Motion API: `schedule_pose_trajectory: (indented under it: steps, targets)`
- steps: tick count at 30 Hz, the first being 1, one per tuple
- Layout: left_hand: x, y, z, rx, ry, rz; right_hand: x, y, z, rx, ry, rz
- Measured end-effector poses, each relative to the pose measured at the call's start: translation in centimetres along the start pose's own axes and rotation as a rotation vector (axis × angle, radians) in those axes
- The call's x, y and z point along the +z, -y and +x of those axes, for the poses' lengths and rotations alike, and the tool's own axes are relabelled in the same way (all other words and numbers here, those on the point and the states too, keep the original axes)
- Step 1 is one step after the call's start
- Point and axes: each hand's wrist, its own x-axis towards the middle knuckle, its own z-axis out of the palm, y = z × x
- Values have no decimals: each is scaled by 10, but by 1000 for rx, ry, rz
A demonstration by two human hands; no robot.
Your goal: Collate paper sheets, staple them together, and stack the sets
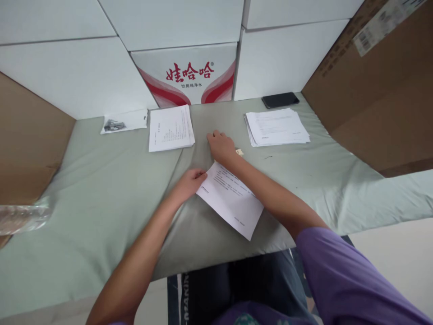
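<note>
A printed white sheet [231, 199] lies tilted on the pale green cloth-covered table [101, 180]. My left hand [190, 179] pinches its upper left corner. My right hand [221, 146] rests palm down on the cloth just past the sheet's top edge, fingers curled, with my forearm lying across the sheet. A small beige object [239, 152] lies beside my right hand.
A stack of printed papers [171, 128] lies at the back left, another stack [275, 127] at the back right. A black phone [280, 99] lies behind the right stack. A small plastic bag [123, 121] sits far left. White boxes and cardboard [372, 81] wall the table.
</note>
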Motion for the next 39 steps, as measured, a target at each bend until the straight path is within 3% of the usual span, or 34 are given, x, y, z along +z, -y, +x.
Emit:
schedule_pose_trajectory:
  steps: [5,14,31,35,39]
  targets:
    - [0,3,0,13,-4,-3,2,1,1,73,-10,60]
    - [1,6,-2,31,2,-8,3,-7,4,76,6,159]
    - [-1,13,-5,89,8,14,-12,-12,5,59,143,212]
    - [-8,17,-7,100,10,36,-10,-14,7,54,130,244]
    - [-27,13,-17,100,46,43,-7,-22,12,38,100,353]
